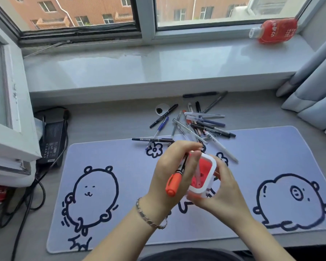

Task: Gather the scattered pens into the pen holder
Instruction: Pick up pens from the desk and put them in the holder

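Observation:
A square pen holder (213, 162) with a white rim and red inside is lifted over the middle of the desk mat, tilted toward me. My right hand (224, 193) grips it from the right and below. My left hand (171, 172) holds an orange-capped marker (174, 183) at the holder's left rim, cap end toward me. A pale pen stands inside the holder. Several scattered pens (196, 125) lie in a loose pile beyond the hands, across the mat's far edge and the grey desk.
A lilac desk mat (120, 157) with cartoon drawings covers the desk. A black power brick (52, 140) and cables lie at the left. A red bottle (275, 31) lies on the windowsill. Curtains (312, 87) hang at the right. A small round black-and-white object (161, 109) sits by the pens.

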